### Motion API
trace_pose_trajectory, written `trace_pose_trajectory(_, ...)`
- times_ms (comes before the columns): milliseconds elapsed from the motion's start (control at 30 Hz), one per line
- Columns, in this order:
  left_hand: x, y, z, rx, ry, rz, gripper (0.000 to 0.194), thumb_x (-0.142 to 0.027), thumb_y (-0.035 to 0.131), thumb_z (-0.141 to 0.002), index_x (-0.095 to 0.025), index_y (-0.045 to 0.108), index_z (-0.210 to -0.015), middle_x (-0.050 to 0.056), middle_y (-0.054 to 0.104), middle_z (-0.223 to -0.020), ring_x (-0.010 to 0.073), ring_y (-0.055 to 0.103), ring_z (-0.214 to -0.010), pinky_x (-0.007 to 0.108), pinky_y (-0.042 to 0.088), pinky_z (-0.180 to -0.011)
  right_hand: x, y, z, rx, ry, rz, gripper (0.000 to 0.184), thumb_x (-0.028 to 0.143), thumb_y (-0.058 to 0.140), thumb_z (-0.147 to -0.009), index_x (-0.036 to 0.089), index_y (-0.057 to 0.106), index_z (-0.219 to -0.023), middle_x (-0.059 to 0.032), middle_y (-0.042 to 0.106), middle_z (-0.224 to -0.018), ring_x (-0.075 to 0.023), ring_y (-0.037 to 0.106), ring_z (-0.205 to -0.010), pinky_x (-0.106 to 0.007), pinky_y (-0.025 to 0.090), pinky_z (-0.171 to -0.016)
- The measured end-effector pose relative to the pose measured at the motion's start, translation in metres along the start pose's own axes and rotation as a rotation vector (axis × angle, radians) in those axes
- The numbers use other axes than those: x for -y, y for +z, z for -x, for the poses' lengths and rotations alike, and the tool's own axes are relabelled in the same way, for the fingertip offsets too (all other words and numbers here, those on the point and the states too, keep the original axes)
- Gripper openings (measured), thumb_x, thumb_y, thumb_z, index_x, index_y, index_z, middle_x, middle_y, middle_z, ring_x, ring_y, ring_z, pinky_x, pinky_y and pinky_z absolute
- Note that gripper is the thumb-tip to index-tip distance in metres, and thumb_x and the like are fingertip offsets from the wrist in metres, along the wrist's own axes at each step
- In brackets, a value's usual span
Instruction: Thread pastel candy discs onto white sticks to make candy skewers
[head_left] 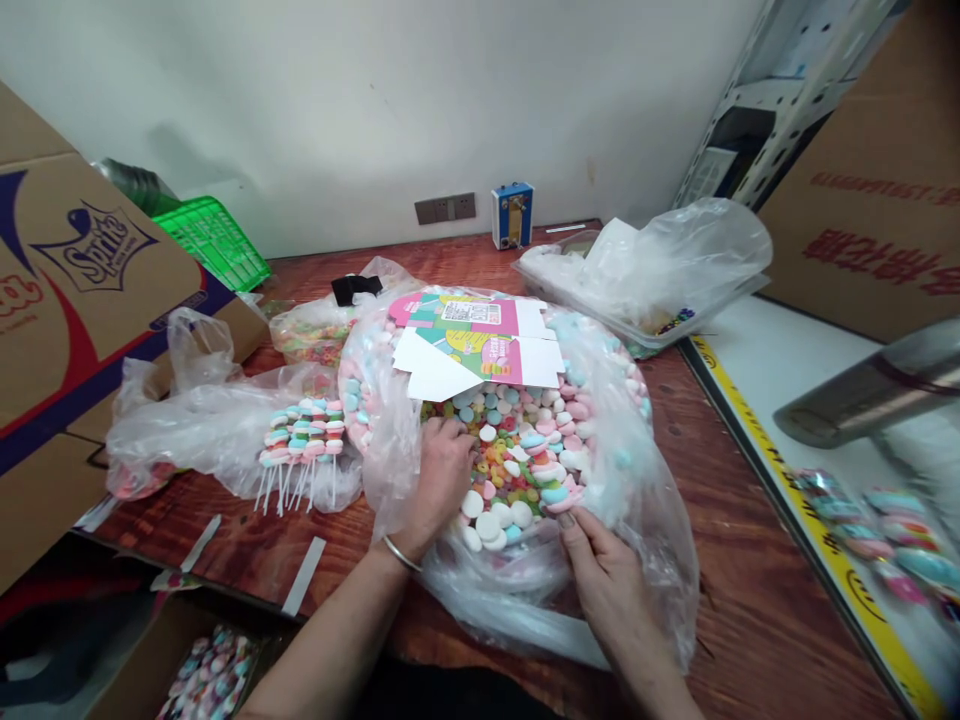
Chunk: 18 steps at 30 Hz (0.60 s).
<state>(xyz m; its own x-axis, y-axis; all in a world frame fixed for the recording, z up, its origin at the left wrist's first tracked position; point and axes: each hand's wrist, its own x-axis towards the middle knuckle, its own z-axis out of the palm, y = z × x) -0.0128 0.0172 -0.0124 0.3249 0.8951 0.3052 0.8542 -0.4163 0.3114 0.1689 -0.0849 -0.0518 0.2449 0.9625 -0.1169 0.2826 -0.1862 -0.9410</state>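
Observation:
A wide plastic-lined heap of pastel marshmallow candies lies before me, with gummy rings in its middle. My left hand reaches into the heap beside the rings, fingers curled and closed; whatever they pinch is hidden. My right hand is closed on the lower end of a candy skewer, pinched between thumb and fingers. Pink, white, blue and green pieces are stacked along it. White discs sit between my hands. A flattened printed carton rests on the far part of the heap.
Several finished candy skewers lie on plastic at the left. A Sprite carton and green basket stand beyond. At the right are a plastic-covered tray, a metal cylinder and wrapped candies. An open box sits below.

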Motion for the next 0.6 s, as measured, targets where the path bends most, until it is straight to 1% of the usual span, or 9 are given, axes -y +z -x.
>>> trace_pose_trajectory(33, 0.003, 0.002, 0.0, 0.017, 0.003, -0.028, 0.019, -0.012, 0.055, -0.086, -0.018, 0.073, -0.085, 0.008, 0.068, -0.095, 0.0247, 0.051, -0.094, 0.041, 0.044, -0.083, 0.001, 0.0, 0.001, 0.003, -0.001, 0.026, 0.056, 0.06, 0.044, -0.085, 0.015, 0.072, -0.101, -0.0067, 0.073, -0.087, -0.022, 0.066, -0.084, -0.025, 0.051, -0.07)
trace_pose_trajectory(100, 0.006, 0.006, 0.001, 0.014, 0.022, -0.031, 0.018, -0.011, 0.056, -0.085, -0.019, 0.072, -0.084, 0.008, 0.068, -0.097, 0.025, 0.051, -0.096, 0.042, 0.042, -0.085, 0.003, 0.001, 0.004, 0.013, -0.006, 0.084, 0.055, 0.06, 0.043, -0.086, 0.016, 0.073, -0.098, -0.0053, 0.072, -0.08, -0.0216, 0.066, -0.079, -0.024, 0.05, -0.066)
trace_pose_trajectory(167, 0.006, 0.008, 0.002, -0.02, 0.039, 0.008, 0.014, -0.012, 0.058, -0.084, -0.018, 0.07, -0.085, 0.008, 0.068, -0.102, 0.0264, 0.05, -0.104, 0.045, 0.04, -0.091, 0.003, 0.001, 0.007, 0.019, -0.03, 0.137, 0.053, 0.06, 0.042, -0.087, 0.017, 0.073, -0.095, -0.0044, 0.072, -0.077, -0.0211, 0.066, -0.076, -0.024, 0.049, -0.063)
trace_pose_trajectory(233, 0.003, 0.007, 0.003, -0.065, 0.013, 0.104, 0.011, -0.013, 0.059, -0.083, -0.017, 0.069, -0.084, 0.009, 0.068, -0.105, 0.0268, 0.051, -0.11, 0.046, 0.039, -0.096, 0.002, 0.002, 0.01, 0.013, -0.071, 0.177, 0.05, 0.058, 0.042, -0.089, 0.019, 0.073, -0.095, -0.0042, 0.073, -0.078, -0.0206, 0.067, -0.078, -0.023, 0.049, -0.064)
trace_pose_trajectory(300, -0.002, 0.004, 0.003, -0.097, -0.081, 0.296, 0.01, -0.015, 0.059, -0.083, -0.018, 0.068, -0.086, 0.008, 0.069, -0.101, 0.0238, 0.057, -0.104, 0.041, 0.043, -0.093, 0.001, 0.002, 0.012, -0.002, -0.117, 0.198, 0.048, 0.055, 0.042, -0.09, 0.019, 0.073, -0.097, -0.0046, 0.074, -0.083, -0.0202, 0.068, -0.079, -0.023, 0.049, -0.065)
trace_pose_trajectory(367, -0.007, 0.002, 0.002, -0.073, -0.225, 0.568, 0.01, -0.02, 0.058, -0.084, -0.017, 0.067, -0.089, 0.006, 0.07, -0.092, 0.0192, 0.063, -0.089, 0.033, 0.049, -0.081, 0.001, 0.002, 0.013, -0.011, -0.148, 0.209, 0.046, 0.054, 0.043, -0.091, 0.02, 0.073, -0.1, -0.0051, 0.074, -0.088, -0.0198, 0.068, -0.081, -0.023, 0.049, -0.066)
trace_pose_trajectory(433, -0.009, 0.001, 0.001, -0.028, -0.343, 0.784, 0.012, -0.025, 0.06, -0.083, -0.016, 0.066, -0.089, 0.004, 0.07, -0.085, 0.016, 0.064, -0.077, 0.027, 0.05, -0.071, 0.001, 0.001, 0.013, -0.005, -0.165, 0.213, 0.046, 0.053, 0.042, -0.092, 0.02, 0.072, -0.102, -0.0055, 0.074, -0.092, -0.0197, 0.069, -0.083, -0.023, 0.05, -0.068)
trace_pose_trajectory(500, -0.009, 0.001, 0.0, -0.024, -0.387, 0.843, 0.013, -0.028, 0.063, -0.081, -0.015, 0.065, -0.085, 0.004, 0.069, -0.08, 0.0146, 0.063, -0.073, 0.025, 0.049, -0.067, 0.0, 0.001, 0.013, 0.0, -0.172, 0.209, 0.046, 0.053, 0.042, -0.092, 0.02, 0.072, -0.103, -0.0059, 0.074, -0.094, -0.0199, 0.069, -0.086, -0.024, 0.05, -0.07)
trace_pose_trajectory(600, -0.008, 0.003, 0.001, -0.048, -0.386, 0.826, 0.015, -0.029, 0.064, -0.08, -0.015, 0.067, -0.084, 0.004, 0.068, -0.081, 0.014, 0.061, -0.073, 0.024, 0.049, -0.068, 0.0, 0.001, 0.013, -0.002, -0.168, 0.201, 0.046, 0.053, 0.042, -0.092, 0.02, 0.072, -0.104, -0.0064, 0.074, -0.097, -0.02, 0.069, -0.086, -0.024, 0.051, -0.071)
